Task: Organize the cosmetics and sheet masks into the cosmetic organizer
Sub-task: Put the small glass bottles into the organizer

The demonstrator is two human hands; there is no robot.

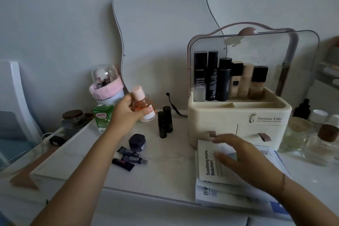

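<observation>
Your left hand (128, 111) pinches the peach bottle (142, 103) upright, cap leaning slightly left; your right hand (244, 154), fingers spread, seemingly rests on the sheet masks (207, 167).

Just one view here, a wide-angle cam on the person's head, looking forward and down over both forearms at a white tabletop (170, 170), close in. Wall dead ahead past the fingertips, edges bending from the lens.
</observation>
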